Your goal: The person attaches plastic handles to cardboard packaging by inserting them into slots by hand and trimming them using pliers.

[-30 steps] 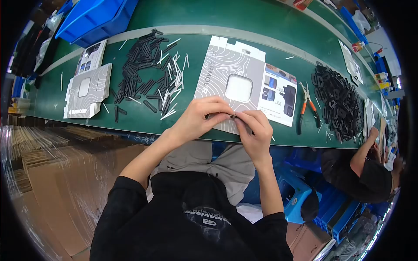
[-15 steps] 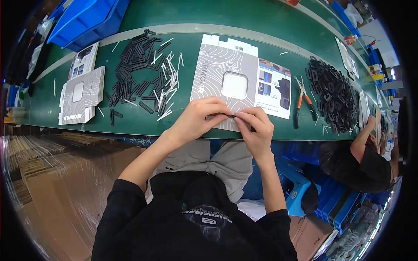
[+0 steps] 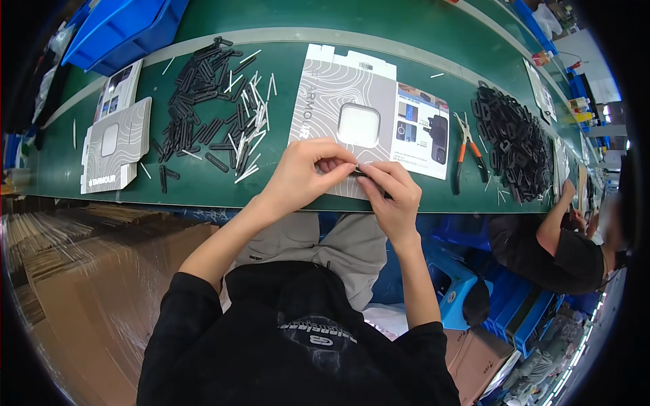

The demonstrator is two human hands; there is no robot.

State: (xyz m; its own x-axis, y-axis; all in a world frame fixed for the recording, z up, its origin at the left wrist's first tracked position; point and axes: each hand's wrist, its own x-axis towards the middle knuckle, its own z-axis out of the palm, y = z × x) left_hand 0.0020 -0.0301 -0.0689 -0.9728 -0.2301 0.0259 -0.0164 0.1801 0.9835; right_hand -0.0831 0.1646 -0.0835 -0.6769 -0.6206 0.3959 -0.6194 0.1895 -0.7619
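Left hand (image 3: 302, 174) and right hand (image 3: 394, 194) pinch a dark piece (image 3: 359, 172) (mostly hidden); beyond them, leftward, sits a cut-off blue bin (image 3: 120, 37).

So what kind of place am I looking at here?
Probably a small assembly or packing workshop: the green bench holds a heap of small black strips and a flattened printed carton, and a co-worker sits further along it.
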